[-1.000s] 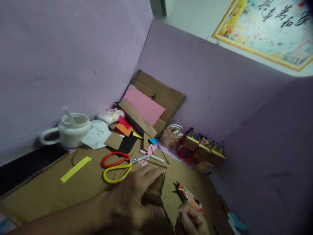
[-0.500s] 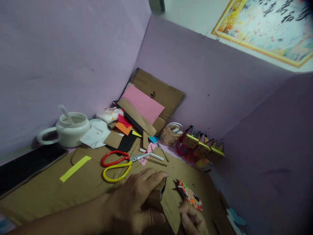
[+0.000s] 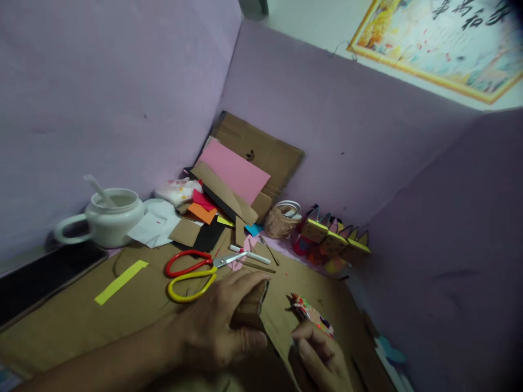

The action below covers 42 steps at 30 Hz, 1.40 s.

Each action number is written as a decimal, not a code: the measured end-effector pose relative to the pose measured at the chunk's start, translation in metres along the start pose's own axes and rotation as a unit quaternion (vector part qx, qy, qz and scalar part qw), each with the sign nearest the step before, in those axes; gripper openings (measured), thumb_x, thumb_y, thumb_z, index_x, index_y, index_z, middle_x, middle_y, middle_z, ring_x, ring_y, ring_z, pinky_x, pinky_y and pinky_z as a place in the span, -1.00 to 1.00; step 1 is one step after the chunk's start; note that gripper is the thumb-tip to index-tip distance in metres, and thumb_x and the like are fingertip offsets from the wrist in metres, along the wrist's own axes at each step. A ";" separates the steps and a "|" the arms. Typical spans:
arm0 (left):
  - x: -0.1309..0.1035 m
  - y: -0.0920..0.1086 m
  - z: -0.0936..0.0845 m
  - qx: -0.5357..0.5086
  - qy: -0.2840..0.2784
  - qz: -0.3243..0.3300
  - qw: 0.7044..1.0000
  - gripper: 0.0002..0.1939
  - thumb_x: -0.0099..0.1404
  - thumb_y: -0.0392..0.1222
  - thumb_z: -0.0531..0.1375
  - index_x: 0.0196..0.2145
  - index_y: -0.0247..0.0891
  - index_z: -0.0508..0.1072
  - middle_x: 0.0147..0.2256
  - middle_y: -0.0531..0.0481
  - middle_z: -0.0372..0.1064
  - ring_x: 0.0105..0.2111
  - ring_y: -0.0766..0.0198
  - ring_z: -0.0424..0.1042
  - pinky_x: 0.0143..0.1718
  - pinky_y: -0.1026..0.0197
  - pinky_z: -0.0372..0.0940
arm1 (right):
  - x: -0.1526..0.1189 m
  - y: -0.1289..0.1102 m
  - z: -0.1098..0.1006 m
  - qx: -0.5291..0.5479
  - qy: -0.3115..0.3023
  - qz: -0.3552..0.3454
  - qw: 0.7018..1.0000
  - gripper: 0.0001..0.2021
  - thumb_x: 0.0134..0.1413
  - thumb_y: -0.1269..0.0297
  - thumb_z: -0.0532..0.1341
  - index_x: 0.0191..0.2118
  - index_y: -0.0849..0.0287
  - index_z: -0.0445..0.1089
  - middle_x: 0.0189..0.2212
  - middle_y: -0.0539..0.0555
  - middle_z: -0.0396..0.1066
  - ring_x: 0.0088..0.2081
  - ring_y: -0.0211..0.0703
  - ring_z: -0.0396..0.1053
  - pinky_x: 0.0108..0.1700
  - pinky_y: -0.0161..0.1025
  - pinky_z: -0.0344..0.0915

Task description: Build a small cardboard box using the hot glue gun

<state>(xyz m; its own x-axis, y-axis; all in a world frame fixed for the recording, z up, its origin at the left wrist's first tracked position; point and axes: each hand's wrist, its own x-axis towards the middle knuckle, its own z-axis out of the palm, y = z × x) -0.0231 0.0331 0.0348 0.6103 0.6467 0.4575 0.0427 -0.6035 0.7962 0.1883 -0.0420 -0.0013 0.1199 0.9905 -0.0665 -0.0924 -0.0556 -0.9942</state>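
My left hand (image 3: 220,321) is wrapped round a folded piece of brown cardboard (image 3: 250,306), with the fingers over its top and the thumb along its near side. An open, ragged end of the cardboard faces right. My right hand (image 3: 316,354) is close by on the right, its thumb and forefinger pinched together. Whether they hold the cardboard's edge or something small is hard to make out. Just beyond that hand lies a colourful patterned piece (image 3: 312,314) with dark pointed ends. Scissors (image 3: 214,265) with one red and one yellow handle rest beyond my left hand.
A white mug-like pot (image 3: 116,220) and a black phone-like slab (image 3: 49,283) are at left. Coloured paper scraps (image 3: 202,212), a marker (image 3: 251,255) and a tape-filled holder (image 3: 280,220) stand towards the wall. Yellow-topped paper crafts (image 3: 335,237) line the back right.
My right hand has moved slightly up along the cardboard. My left hand's hold has tilted a little, showing more of the folded side. The whole view has shifted slightly.
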 end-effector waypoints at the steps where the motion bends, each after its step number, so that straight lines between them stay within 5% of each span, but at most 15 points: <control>1: 0.001 0.000 0.000 -0.003 0.005 -0.004 1.000 -0.31 0.06 -0.08 0.30 0.13 -0.20 0.22 0.04 -0.12 0.31 0.02 0.00 0.30 0.07 0.02 0.17 | 0.001 -0.003 -0.002 -0.011 0.000 -0.004 1.000 -0.60 -0.19 -0.10 0.36 -0.50 0.19 0.38 -0.77 -0.13 0.09 -0.72 -0.43 -0.01 -0.66 -0.45 -0.02; 5: 0.002 -0.002 0.001 0.013 0.015 -0.013 1.000 -0.32 0.05 -0.12 0.31 0.12 -0.21 0.23 0.07 -0.13 0.29 0.08 -0.02 0.25 0.11 0.01 0.13 | 0.003 -0.012 -0.006 -0.029 -0.013 -0.006 0.999 -0.62 -0.19 -0.06 0.38 -0.50 0.21 0.41 -0.75 -0.10 0.15 -0.69 -0.41 0.03 -0.63 -0.43 -0.04; 11: -0.004 -0.006 0.005 0.010 -0.002 0.007 1.000 -0.33 0.19 0.08 0.20 0.18 -0.23 0.15 0.16 -0.20 0.20 0.17 -0.07 0.15 0.15 -0.01 0.10 | 0.001 -0.004 0.005 0.076 -0.028 0.013 0.997 -0.61 -0.20 -0.04 0.40 -0.46 0.23 0.43 -0.79 -0.17 0.06 -0.71 -0.48 -0.07 -0.61 -0.45 -0.19; 18: -0.008 -0.005 0.009 0.009 -0.010 0.012 1.000 -0.35 0.24 0.02 0.16 0.22 -0.18 0.10 0.18 -0.15 0.18 0.17 0.00 0.17 0.15 0.06 0.12 | -0.002 -0.002 0.009 0.099 -0.022 0.016 0.995 -0.64 -0.18 0.00 0.40 -0.49 0.22 0.40 -0.78 -0.17 0.10 -0.70 -0.49 -0.05 -0.60 -0.46 -0.17; 30: -0.007 -0.022 0.007 0.037 0.022 0.050 0.998 -0.37 0.22 0.07 0.17 0.18 -0.15 0.13 0.15 -0.18 0.20 0.13 -0.08 0.21 0.09 0.00 0.18 | 0.013 0.005 -0.012 0.068 -0.124 -0.014 0.990 -0.65 -0.05 -0.02 0.33 -0.42 0.23 0.43 -0.78 -0.16 0.11 -0.71 -0.48 -0.12 -0.64 -0.45 -0.18; 42: 0.001 -0.015 -0.002 0.125 0.010 0.043 0.991 -0.39 0.11 -0.25 0.25 0.10 -0.19 0.17 0.09 -0.17 0.24 0.09 0.00 0.24 0.09 -0.02 0.21 | 0.019 -0.017 -0.047 -0.060 -0.089 0.104 0.989 -0.53 -0.26 -0.13 0.38 -0.48 0.24 0.35 -0.81 -0.16 0.15 -0.79 -0.52 -0.14 -0.73 -0.47 -0.16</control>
<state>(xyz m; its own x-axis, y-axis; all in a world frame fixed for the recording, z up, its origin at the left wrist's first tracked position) -0.0246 0.0438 0.0244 0.6040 0.5953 0.5299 0.1872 -0.7523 0.6317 0.2386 -0.0283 0.0106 -0.0651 0.9621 -0.2648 0.0227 -0.2638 -0.9643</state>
